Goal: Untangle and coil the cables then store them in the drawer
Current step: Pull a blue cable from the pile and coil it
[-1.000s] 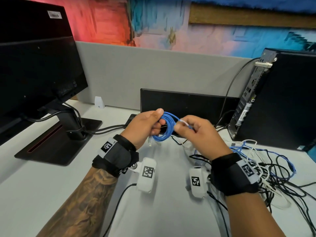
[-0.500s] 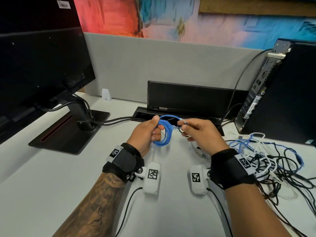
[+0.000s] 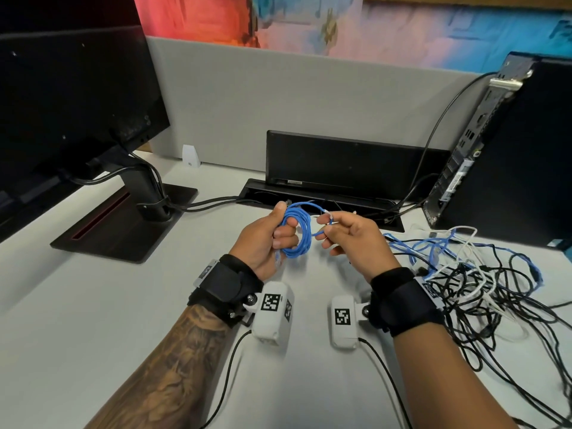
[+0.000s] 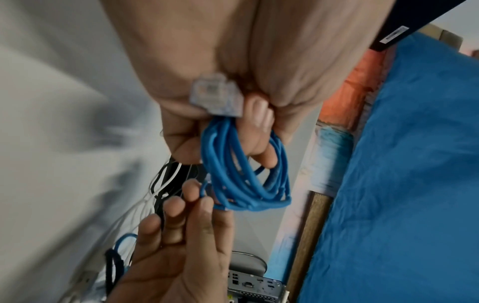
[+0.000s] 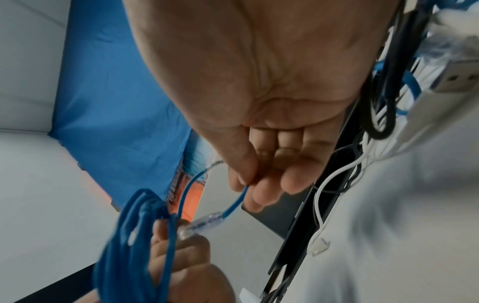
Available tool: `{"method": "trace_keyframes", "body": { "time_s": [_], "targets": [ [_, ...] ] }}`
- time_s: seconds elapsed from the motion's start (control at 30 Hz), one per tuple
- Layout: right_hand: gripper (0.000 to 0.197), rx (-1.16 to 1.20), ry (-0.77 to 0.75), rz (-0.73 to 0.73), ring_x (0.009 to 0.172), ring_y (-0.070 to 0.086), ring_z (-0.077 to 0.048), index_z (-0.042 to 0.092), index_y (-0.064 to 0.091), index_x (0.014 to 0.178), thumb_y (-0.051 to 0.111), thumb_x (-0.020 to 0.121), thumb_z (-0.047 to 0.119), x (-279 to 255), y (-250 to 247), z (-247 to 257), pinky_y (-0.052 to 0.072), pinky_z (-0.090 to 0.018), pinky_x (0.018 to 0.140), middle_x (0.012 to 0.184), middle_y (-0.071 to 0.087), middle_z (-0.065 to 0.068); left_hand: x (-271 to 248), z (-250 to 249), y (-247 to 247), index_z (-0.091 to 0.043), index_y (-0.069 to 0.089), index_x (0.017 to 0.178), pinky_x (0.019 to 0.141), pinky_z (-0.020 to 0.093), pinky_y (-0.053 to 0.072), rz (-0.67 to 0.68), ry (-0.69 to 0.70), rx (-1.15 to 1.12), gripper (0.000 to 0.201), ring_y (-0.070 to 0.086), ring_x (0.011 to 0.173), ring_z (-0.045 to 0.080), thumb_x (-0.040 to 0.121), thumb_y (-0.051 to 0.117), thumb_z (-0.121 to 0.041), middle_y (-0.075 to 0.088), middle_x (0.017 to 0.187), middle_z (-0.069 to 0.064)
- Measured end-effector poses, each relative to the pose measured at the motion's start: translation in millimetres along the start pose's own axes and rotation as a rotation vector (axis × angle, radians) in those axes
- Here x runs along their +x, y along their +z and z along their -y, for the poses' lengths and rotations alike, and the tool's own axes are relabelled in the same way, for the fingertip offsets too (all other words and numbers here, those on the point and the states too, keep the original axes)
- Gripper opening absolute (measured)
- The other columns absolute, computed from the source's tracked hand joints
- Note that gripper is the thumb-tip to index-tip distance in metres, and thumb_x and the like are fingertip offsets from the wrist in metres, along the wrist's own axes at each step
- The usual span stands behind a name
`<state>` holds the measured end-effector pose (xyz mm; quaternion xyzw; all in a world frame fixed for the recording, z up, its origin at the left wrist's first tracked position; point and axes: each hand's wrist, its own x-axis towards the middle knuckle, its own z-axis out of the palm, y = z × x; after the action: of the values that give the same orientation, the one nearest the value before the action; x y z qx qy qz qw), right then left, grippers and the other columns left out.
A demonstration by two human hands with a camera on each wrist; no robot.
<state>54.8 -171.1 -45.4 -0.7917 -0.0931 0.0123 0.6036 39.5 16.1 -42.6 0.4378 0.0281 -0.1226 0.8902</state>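
While the blue coil (image 3: pixel 295 233) is gripped by the left hand (image 3: pixel 263 243), its loose end is pinched just beside by the right hand (image 3: pixel 353 239).

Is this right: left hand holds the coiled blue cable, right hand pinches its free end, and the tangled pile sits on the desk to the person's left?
One slip: the tangled pile lies on the desk to the person's right, as the head view shows. The rest stands: the left hand holds the coiled blue cable, and the right hand pinches its free end.
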Motion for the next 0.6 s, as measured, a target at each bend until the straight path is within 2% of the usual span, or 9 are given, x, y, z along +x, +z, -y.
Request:
{"method": "trace_keyframes", "body": {
  "time_s": [0.17, 0.23, 0.3, 0.37, 0.4, 0.43, 0.47, 0.53, 0.6],
  "targets": [
    [0.024, 0.074, 0.012, 0.002, 0.07, 0.064, -0.009, 0.021, 0.071, 0.103, 0.055, 0.101, 0.004, -0.5, 3.4, 0.0, 0.056, -0.027, 0.07, 0.084, 0.075, -0.002, 0.3, -0.2, -3.2, -0.008, 0.056, 0.077, 0.046, 0.013, 0.033, -0.028, 0.012, 0.06, 0.043, 0.027, 0.045, 0.005, 0.105, 0.042, -0.038, 0.033, 0.057, -0.003],
    [0.022, 0.17, 0.039, 0.023, 0.071, 0.064, -0.011, 0.019, 0.071, 0.104, 0.055, 0.101, 0.003, -1.9, 6.7, -0.1, 0.055, -0.028, 0.071, 0.082, 0.074, -0.002, -3.1, -4.3, 0.3, -0.009, 0.053, 0.079, 0.045, 0.01, 0.031, 0.035, -0.062, 0.032, 0.043, 0.027, 0.042, 0.004, 0.105, 0.037, -0.04, 0.033, 0.052, -0.006],
    [0.02, 0.239, 0.044, 0.06, 0.075, 0.064, -0.014, 0.016, 0.07, 0.107, 0.054, 0.102, 0.004, -3.1, 11.5, -2.3, 0.053, -0.029, 0.072, 0.086, 0.074, -0.005, -6.5, -4.5, 3.6, -0.008, 0.058, 0.08, 0.047, 0.01, 0.031, 0.103, -0.116, 0.028, 0.05, 0.02, 0.042, 0.006, 0.106, 0.032, -0.041, 0.039, 0.05, -0.008],
    [0.019, 0.253, 0.029, 0.086, 0.084, 0.068, -0.021, 0.013, 0.069, 0.111, 0.054, 0.103, 0.007, -4.4, 16.3, -2.8, 0.055, -0.035, 0.075, 0.096, 0.075, -0.012, -5.2, 1.3, 3.7, -0.002, 0.067, 0.098, 0.055, 0.013, 0.03, 0.126, -0.064, 0.111, 0.053, 0.015, 0.051, 0.008, 0.106, 0.031, -0.04, 0.059, 0.061, -0.007],
    [0.02, 0.251, 0.021, 0.098, 0.089, 0.07, -0.023, 0.012, 0.069, 0.113, 0.052, 0.103, 0.009, -5.2, 18.2, -1.2, 0.056, -0.039, 0.079, 0.102, 0.076, -0.014, -2.9, 5.3, 1.9, 0.002, 0.065, 0.111, 0.058, 0.017, 0.027, 0.11, -0.016, 0.169, 0.053, 0.017, 0.052, 0.007, 0.106, 0.033, -0.041, 0.066, 0.072, -0.006],
    [0.022, 0.254, 0.025, 0.102, 0.093, 0.071, -0.023, 0.012, 0.069, 0.115, 0.05, 0.104, 0.01, -5.8, 19.3, 0.8, 0.057, -0.042, 0.082, 0.106, 0.076, -0.014, -0.5, 9.0, 0.0, 0.004, 0.062, 0.117, 0.06, 0.019, 0.024, 0.074, 0.037, 0.222, 0.053, 0.02, 0.051, 0.005, 0.106, 0.035, -0.041, 0.066, 0.077, -0.005],
    [0.023, 0.261, 0.035, 0.1, 0.094, 0.072, -0.021, 0.014, 0.068, 0.119, 0.05, 0.104, 0.012, -6.2, 19.9, 4.4, 0.056, -0.043, 0.083, 0.107, 0.076, -0.012, 2.3, 11.8, -1.9, 0.002, 0.063, 0.113, 0.06, 0.021, 0.022, 0.018, 0.095, 0.27, 0.051, 0.025, 0.05, 0.004, 0.105, 0.038, -0.041, 0.062, 0.076, -0.004],
    [0.027, 0.259, 0.031, 0.111, 0.094, 0.071, -0.012, 0.021, 0.06, 0.128, 0.057, 0.102, 0.021, -8.5, 20.1, 12.1, 0.057, -0.036, 0.082, 0.109, 0.076, -0.006, 5.6, 13.9, -3.1, -0.011, 0.068, 0.089, 0.057, 0.023, 0.026, -0.081, 0.214, 0.374, 0.043, 0.033, 0.05, 0.007, 0.105, 0.042, -0.041, 0.05, 0.067, -0.003],
    [0.051, 0.158, -0.04, 0.16, 0.098, 0.07, -0.003, 0.026, 0.049, 0.136, 0.073, 0.092, 0.031, -9.7, 22.1, 16.1, 0.056, -0.025, 0.082, 0.113, 0.073, 0.0, 6.1, 15.1, 0.3, -0.023, 0.069, 0.069, 0.059, 0.027, 0.039, -0.122, 0.299, 0.469, 0.047, 0.047, 0.056, 0.013, 0.105, 0.043, -0.038, 0.055, 0.061, -0.004]
  ]
}}
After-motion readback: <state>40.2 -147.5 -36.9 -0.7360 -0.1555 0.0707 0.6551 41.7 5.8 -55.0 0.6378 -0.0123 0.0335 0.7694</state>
